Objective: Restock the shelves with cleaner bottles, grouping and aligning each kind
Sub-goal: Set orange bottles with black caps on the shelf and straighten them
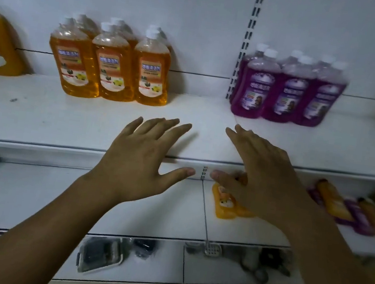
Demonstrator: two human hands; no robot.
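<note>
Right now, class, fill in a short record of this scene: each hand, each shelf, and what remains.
left hand: open, fingers spread, holding nothing
right hand: open, holding nothing
upper shelf: orange bottles upright in a group at left; purple bottles upright in a group at right
lower shelf: loose bottles, orange and purple, lying flat at right
remaining: loose bottles not yet stood up

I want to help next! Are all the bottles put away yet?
Done: orange bottles and purple bottles stand grouped in rows on the top shelf. In hand: nothing; left hand and right hand are open. To do: loose bottles lying on the lower shelf.
</note>
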